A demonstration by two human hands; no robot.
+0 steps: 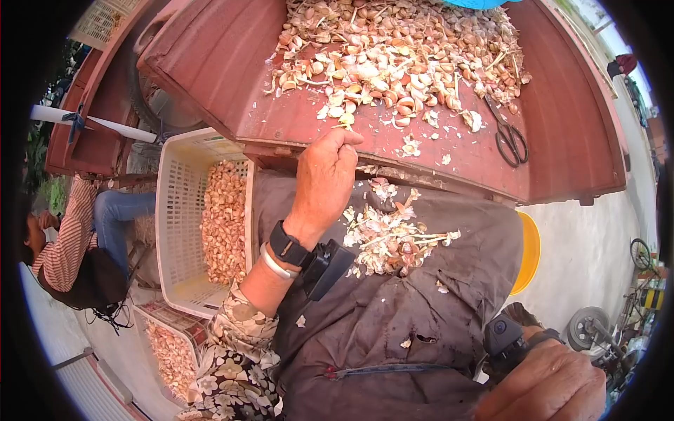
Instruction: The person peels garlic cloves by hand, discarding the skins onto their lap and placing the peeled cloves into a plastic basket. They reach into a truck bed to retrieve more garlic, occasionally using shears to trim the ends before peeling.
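Note:
My left hand [326, 172] reaches over the front edge of the red metal tray [274, 119], thumb and forefinger pinched on a small yellowish garlic piece [345, 121]. Just beyond it lies a heap of loose garlic cloves [414, 59]. Scissors with black handles [511, 144] rest on the tray to the right. Dry garlic skins and stalks [397, 238] lie on the dark cloth [421, 316] over my lap. At the lower right, my right hand [547, 386] is curled closed above the cloth; its fingertips and anything in them are hidden.
A pale plastic crate [168, 231] holding cloves [225, 224] stands left, with another crate of cloves [172, 358] below it. A seated person in a striped sleeve [74, 231] is at far left. A yellow bucket [526, 252] stands right, a wheel [588, 328] beyond.

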